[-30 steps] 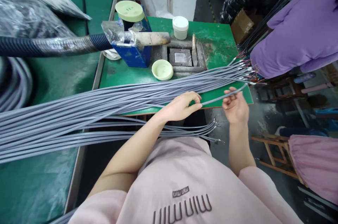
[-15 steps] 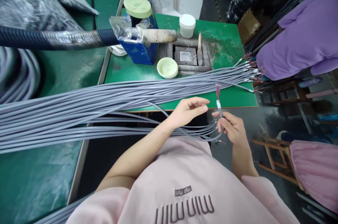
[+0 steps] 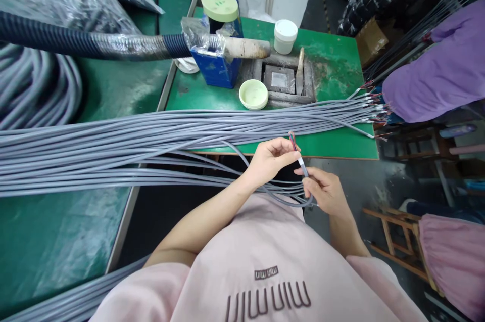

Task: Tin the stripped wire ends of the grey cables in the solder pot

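Note:
A grey cable (image 3: pixel 305 171) is pinched near its end between the thumb and fingers of my right hand (image 3: pixel 325 189). From its white-wrapped tip, thin red and dark wires (image 3: pixel 292 141) stick up. My left hand (image 3: pixel 273 158) is closed around these wires, thumb against fingers, just above the white wrap. Behind the hands, a long bundle of grey cables (image 3: pixel 182 127) lies across the green table, with stripped wire ends at the right edge. Several more grey cables (image 3: pixel 212 179) run over the table's front edge toward my lap.
A solder pot (image 3: pixel 280 80) in a grimy frame holds a flat-bladed tool (image 3: pixel 299 72). Around it are a pale green dish (image 3: pixel 253 94), a white lidded tub (image 3: pixel 285 36), a blue box (image 3: pixel 217 73) and a ribbed hose (image 3: pixel 129 46). A person in purple (image 3: pixel 435 64) is at the right.
My right hand has brought the cable end leftward to my left hand, whose fingers have closed on the wires. The view has shifted slightly left.

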